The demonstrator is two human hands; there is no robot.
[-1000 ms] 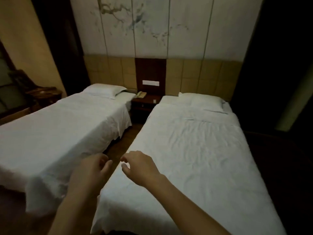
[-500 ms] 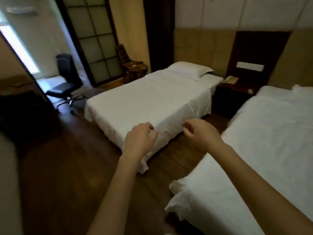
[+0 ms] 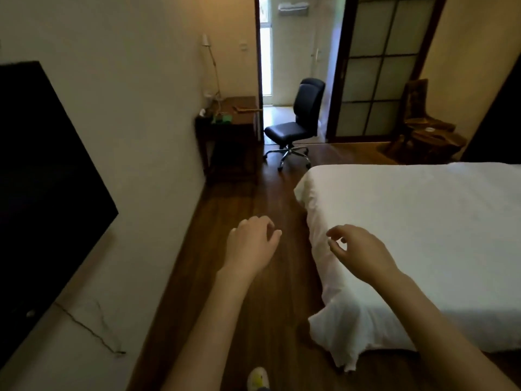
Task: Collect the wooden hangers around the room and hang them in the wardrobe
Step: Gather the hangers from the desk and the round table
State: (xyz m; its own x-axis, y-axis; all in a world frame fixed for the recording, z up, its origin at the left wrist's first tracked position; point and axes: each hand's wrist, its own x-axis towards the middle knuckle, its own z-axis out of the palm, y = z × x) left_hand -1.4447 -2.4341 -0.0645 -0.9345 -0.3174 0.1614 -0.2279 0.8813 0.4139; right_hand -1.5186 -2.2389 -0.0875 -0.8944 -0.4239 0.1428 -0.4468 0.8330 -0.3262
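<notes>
The fingers [image 3: 263, 224] of the left hand [image 3: 249, 246] are loosely curled and slightly apart, holding nothing; the fingers [image 3: 337, 232] of the right hand [image 3: 359, 251] are likewise loosely bent and spread, holding nothing. In the head view, both bare forearms reach forward from the bottom of the frame, palms down. The left hand hovers above a dark wooden floor [image 3: 253, 193], and the right hand hovers above the near edge of a bed [image 3: 423, 235] covered with a white sheet, which fills the right side. At the far end of the aisle a dark wooden desk [image 3: 231, 142] stands against the cream wall. On its top, at the far right edge beside an open doorway [image 3: 266, 52], lies a pale wooden piece that looks like a wooden hanger [image 3: 246, 109], though it is too small to tell for sure. Also on the desk are a small green object [image 3: 222, 118] and a slim lamp [image 3: 211, 66] on a thin stem. A black office chair [image 3: 296, 122] on a wheeled chrome base stands just right of the desk, in front of the doorway. Right of it is a dark-framed sliding door [image 3: 375, 66] with frosted panes, then a carved wooden chair [image 3: 420, 122] in the corner. A large black television screen [image 3: 42, 179] hangs on the left wall, with a thin cable [image 3: 84, 325] trailing below it. The toe of a light shoe [image 3: 258, 378] shows at the bottom edge.
</notes>
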